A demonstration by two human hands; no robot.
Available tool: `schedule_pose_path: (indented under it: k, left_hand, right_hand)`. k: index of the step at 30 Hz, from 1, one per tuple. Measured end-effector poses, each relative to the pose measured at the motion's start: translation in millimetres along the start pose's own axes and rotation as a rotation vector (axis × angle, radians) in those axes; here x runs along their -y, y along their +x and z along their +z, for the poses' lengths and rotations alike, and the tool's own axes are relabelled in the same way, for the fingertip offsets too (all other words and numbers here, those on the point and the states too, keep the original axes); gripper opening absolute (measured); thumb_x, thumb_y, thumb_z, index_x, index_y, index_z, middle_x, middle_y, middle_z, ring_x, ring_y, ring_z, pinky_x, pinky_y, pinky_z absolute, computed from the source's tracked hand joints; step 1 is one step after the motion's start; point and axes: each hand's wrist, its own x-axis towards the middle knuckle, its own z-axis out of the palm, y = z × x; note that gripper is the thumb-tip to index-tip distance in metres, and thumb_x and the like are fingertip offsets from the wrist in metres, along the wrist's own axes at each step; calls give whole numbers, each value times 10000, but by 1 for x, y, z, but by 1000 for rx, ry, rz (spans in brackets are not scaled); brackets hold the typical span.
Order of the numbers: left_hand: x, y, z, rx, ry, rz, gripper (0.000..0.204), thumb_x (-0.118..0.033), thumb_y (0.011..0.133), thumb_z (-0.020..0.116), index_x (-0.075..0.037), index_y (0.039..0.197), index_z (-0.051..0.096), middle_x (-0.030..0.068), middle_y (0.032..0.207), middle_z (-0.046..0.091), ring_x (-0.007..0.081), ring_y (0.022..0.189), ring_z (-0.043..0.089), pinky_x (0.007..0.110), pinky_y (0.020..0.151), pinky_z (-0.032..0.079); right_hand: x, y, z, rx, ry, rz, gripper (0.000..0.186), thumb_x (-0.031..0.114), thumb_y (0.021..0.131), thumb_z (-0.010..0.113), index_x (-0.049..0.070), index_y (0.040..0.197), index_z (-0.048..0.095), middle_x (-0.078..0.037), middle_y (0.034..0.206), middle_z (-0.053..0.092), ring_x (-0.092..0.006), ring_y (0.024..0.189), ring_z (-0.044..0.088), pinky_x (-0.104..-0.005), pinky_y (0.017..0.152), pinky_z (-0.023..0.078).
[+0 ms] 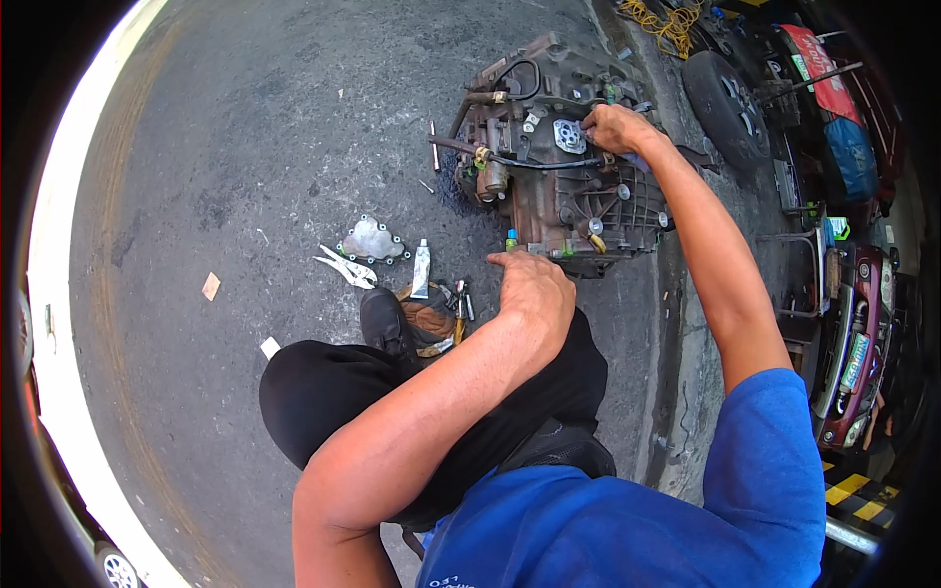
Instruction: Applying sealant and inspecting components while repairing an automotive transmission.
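A grimy metal gearbox housing [544, 196] with hoses rests on the pavement. My right hand [613, 132] is at its upper right, beside a pale metal plate [569, 136], fingers curled round what looks like a bluish cloth [637, 160]. My left hand [534, 289] is at the housing's lower edge, index finger stretched out near a green-and-blue fitting [512, 238]; its other fingers are partly hidden. Left of it lie a silver cover [371, 238] with bolts round its rim, locking pliers [348, 269] and a white tube [421, 271].
Small tools [463, 304] and a stained brown pad [427, 318] lie by my shoe [384, 321]. A tyre [720, 103], yellow cord [659, 24] and metal frames [794, 255] line the right. A maroon bumper [855, 353] is at the far right. A curb-like strip runs beside the housing.
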Motion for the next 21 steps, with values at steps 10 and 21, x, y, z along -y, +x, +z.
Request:
schedule_pose_path:
  k: [10,21]
  left_hand:
    - [2,3,4,14,8,-25,376,-161,842,608,56,1148,645,246,1118,634,397,1074,614,547,911,483]
    - [4,-2,-3,30,9,5,396,-153,842,610,77,1163,629,285,1172,608,409,1101,604,549,910,483]
  right_hand:
    - [10,7,-14,221,-2,-117,360,97,784,567,23,1113,692,-210,1031,698,-322,988,676,-374,854,524]
    - [20,12,-14,304,-68,-180,285,88,806,592,30,1055,718,-148,990,728,-247,897,693,-353,795,515]
